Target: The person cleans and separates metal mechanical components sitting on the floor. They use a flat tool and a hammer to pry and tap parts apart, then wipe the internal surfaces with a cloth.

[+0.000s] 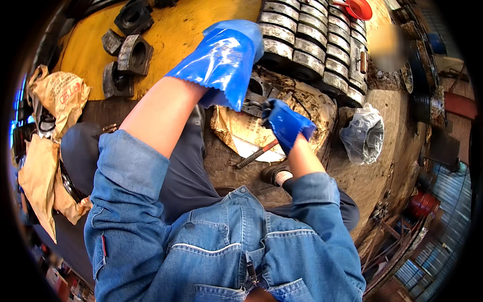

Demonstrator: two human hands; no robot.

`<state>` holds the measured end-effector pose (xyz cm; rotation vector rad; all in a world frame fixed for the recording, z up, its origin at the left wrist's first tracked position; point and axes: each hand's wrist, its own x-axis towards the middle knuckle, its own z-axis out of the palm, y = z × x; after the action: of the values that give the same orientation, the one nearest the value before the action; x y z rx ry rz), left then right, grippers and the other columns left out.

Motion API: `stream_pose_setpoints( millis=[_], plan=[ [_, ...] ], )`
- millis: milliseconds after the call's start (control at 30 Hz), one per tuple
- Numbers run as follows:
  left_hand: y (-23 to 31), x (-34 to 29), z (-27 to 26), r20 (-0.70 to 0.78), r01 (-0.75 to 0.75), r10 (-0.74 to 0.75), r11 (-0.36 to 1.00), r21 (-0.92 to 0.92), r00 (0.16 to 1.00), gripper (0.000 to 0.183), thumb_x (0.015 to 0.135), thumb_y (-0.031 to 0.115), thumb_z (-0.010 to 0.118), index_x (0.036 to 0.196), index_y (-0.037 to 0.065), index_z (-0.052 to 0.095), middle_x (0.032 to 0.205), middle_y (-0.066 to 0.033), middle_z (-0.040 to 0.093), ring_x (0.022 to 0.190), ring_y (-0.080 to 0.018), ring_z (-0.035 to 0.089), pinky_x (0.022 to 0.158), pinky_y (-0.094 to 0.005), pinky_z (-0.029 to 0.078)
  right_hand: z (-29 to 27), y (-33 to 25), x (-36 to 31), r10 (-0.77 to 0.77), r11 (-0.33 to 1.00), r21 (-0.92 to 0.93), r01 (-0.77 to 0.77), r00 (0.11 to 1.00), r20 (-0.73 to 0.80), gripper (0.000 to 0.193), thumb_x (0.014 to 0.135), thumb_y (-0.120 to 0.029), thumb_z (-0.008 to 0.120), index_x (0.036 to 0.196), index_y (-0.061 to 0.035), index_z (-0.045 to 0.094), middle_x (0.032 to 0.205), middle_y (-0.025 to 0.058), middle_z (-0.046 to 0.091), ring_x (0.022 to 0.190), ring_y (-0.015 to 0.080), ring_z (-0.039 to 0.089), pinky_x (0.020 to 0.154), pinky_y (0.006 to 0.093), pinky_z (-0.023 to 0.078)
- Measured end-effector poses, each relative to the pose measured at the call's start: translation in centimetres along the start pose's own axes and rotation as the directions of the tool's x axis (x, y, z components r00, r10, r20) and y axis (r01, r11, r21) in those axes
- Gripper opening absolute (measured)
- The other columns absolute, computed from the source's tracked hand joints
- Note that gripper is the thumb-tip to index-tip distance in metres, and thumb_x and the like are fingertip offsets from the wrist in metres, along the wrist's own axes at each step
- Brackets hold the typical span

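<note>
My left hand [234,43], in a long blue rubber glove, reaches forward beside the stacked metal blocks. Its fingers are turned away and hidden by the glove. Lower and to the right, my right hand [283,123] wears a blue glove with dark, dirty fingertips. Those fingers are curled closed at a greasy metal part [253,104]; what they grip is hidden. Under both hands lies stained brown paper [236,132]. A rod-like tool [256,154] with a dark ribbed end and a reddish section rests below my right hand.
Rows of round-edged metal blocks [308,46] stand ahead. Several dark blocks with round holes [135,54] sit on a yellow surface [173,30] at left. A clear plastic bag [363,135] is at right, a red scoop [359,8] far right, torn paper sacks [63,98] left.
</note>
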<state>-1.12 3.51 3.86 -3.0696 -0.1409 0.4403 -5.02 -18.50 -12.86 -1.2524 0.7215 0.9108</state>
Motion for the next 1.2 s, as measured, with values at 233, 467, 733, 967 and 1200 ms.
stream_pose_setpoints(
  millis=[233,467,733,967,1200],
  plan=[
    [-0.4,-0.5,0.2,-0.125,-0.051,0.019,0.964,-0.262,0.992,0.030,0.087,0.034,0.061,0.091,0.007,0.075,0.096,-0.0202,0.071,0.090,-0.0384,0.070,0.080,-0.0486,0.057,-21.1,-9.1,-5.0,0.386,0.870,0.240,-0.431,0.897,0.214,0.030,0.091,-0.033,0.065,0.068,-0.0152,0.057,0.055,0.0011,0.053,0.045,0.0182,0.047,0.046,0.0384,0.042],
    [0.8,-1.6,-1.5,0.089,0.099,-0.083,0.976,-0.193,0.993,0.039,0.091,0.037,0.055,0.112,0.009,0.072,0.108,-0.0172,0.071,0.100,-0.0351,0.067,0.088,-0.0428,0.054,-31.4,-11.7,-12.9,-0.416,0.882,-0.150,0.446,0.591,-0.691,0.029,0.095,-0.042,0.060,0.093,-0.0156,0.070,0.062,0.0017,0.058,0.045,0.0164,0.041,0.044,0.0327,0.033],
    [2.5,-0.6,-0.9,0.095,0.034,-0.013,0.974,-0.224,0.995,0.039,0.092,0.036,0.053,0.113,0.008,0.072,0.109,-0.0190,0.070,0.101,-0.0366,0.068,0.091,-0.0443,0.054,-53.2,-6.0,-5.7,-0.811,0.578,-0.808,0.112,0.186,-0.555,0.034,0.095,-0.019,0.059,0.127,-0.0067,0.063,0.098,0.0116,0.072,0.076,0.0236,0.067,0.068,0.0382,0.052],
    [-0.1,-1.7,-0.1,-0.031,0.041,-0.048,0.979,-0.198,0.998,0.037,0.092,0.037,0.055,0.107,0.008,0.073,0.108,-0.0194,0.070,0.099,-0.0365,0.068,0.089,-0.0455,0.055,-40.6,-6.6,-2.0,-0.748,0.269,-0.853,-0.447,0.460,-0.478,0.028,0.091,-0.021,0.064,0.116,-0.0090,0.069,0.085,0.0075,0.070,0.067,0.0200,0.063,0.063,0.0394,0.052],
    [-0.9,-2.2,-1.1,-0.010,0.049,-0.052,0.978,-0.201,0.999,0.035,0.090,0.037,0.057,0.107,0.010,0.073,0.107,-0.0176,0.071,0.097,-0.0368,0.069,0.086,-0.0465,0.056,-25.5,-8.8,-8.6,-0.583,0.407,-0.910,0.085,0.791,-0.186,0.017,0.088,-0.015,0.066,0.104,-0.0109,0.071,0.076,0.0065,0.065,0.066,0.0172,0.062,0.059,0.0352,0.050]
  ],
)
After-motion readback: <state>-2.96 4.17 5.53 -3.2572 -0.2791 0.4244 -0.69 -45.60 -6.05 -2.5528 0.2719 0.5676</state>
